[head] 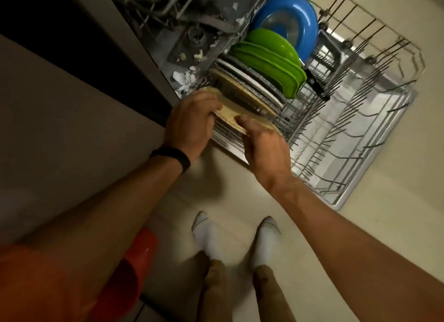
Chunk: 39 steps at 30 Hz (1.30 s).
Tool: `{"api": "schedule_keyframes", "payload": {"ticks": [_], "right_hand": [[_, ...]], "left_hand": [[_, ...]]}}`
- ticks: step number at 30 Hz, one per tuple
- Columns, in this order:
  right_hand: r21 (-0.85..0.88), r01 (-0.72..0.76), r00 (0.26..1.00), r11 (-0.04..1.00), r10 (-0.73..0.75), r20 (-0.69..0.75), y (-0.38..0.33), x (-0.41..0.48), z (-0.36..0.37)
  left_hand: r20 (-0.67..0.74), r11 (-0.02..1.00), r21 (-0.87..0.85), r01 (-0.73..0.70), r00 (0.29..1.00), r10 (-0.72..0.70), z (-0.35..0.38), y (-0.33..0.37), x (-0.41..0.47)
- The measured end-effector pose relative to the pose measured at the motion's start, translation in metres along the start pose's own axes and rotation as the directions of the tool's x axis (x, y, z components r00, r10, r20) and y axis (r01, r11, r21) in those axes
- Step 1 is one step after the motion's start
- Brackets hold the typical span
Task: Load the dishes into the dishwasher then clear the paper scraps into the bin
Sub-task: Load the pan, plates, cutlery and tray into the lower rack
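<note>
Plate: the tan speckled plate [228,115] stood on edge at the near-left corner of the dishwasher rack [355,129].
Fingers: the left hand [192,122] and right hand [262,148] were clamped on its rim.
Handling: probably light and stiff, though the material was unclear; best held by opposite rims.

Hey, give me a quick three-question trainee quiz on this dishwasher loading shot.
1. True or false: the left hand and the right hand both grip the tan plate.
2. Multiple choice: the dish standing farthest from the hands in the rack is A) green, B) blue, C) white.
3. Fill the gap: the white paper scraps lie beside the rack, inside the ____.

Key: 1 true. 2 B, the blue dish. 3 dishwasher.
</note>
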State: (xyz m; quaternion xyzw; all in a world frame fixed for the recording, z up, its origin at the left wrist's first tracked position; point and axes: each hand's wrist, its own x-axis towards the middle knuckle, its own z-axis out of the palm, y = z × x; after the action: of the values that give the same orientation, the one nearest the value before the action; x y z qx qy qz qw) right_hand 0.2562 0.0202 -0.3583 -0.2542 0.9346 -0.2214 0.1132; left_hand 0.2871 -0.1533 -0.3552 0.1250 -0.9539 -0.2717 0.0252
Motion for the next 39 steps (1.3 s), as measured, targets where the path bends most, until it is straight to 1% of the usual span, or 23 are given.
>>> {"api": "schedule_keyframes", "payload": {"ticks": [4,8,11,15,20,25,27,30,33,35,39], "right_hand": [[-0.005,-0.012,1.000,1.000,0.012,-0.017,0.002,0.012,0.012],[-0.025,-0.052,0.998,0.998,0.053,0.045,0.005,0.025,0.020],[-0.043,-0.069,0.996,0.997,0.071,0.051,0.007,0.034,0.022],[-0.009,-0.109,0.992,0.994,0.110,0.069,0.008,0.043,0.023],[0.018,-0.166,0.982,0.986,0.164,0.093,0.012,0.054,0.027],[-0.001,-0.176,0.982,0.984,0.176,0.069,0.020,0.060,0.032],[0.004,-0.155,0.986,0.988,0.155,0.053,0.024,0.058,0.033],[0.075,-0.102,0.995,0.992,0.103,-0.009,0.028,0.043,0.032],[0.100,-0.082,0.994,0.992,0.089,-0.068,0.033,0.019,0.032],[0.121,-0.088,0.993,0.989,0.097,-0.068,0.036,0.008,0.035],[0.123,-0.070,0.995,0.990,0.078,-0.060,0.037,0.007,0.037]], "left_hand": [[0.017,1.000,0.029,-0.001,1.000,0.000,0.008,-0.010,0.013],[0.035,0.999,0.049,0.003,0.999,-0.005,0.012,-0.018,0.025],[0.035,0.998,0.056,0.006,0.999,-0.008,0.013,-0.017,0.034],[0.006,0.998,0.052,-0.020,1.000,0.020,0.015,-0.017,0.041],[-0.011,0.992,0.055,-0.114,0.993,0.115,0.019,-0.011,0.034],[0.057,0.975,0.082,-0.207,0.978,0.203,0.023,-0.009,0.031],[0.074,0.973,0.103,-0.205,0.977,0.198,0.024,-0.011,0.033],[0.085,0.977,0.121,-0.174,0.983,0.165,0.024,-0.014,0.034],[0.096,0.984,0.149,-0.102,0.991,0.088,0.024,-0.018,0.037],[0.108,0.985,0.161,-0.057,0.993,0.040,0.025,-0.020,0.039],[0.106,0.979,0.195,-0.050,0.994,0.030,0.026,-0.019,0.042]]}}
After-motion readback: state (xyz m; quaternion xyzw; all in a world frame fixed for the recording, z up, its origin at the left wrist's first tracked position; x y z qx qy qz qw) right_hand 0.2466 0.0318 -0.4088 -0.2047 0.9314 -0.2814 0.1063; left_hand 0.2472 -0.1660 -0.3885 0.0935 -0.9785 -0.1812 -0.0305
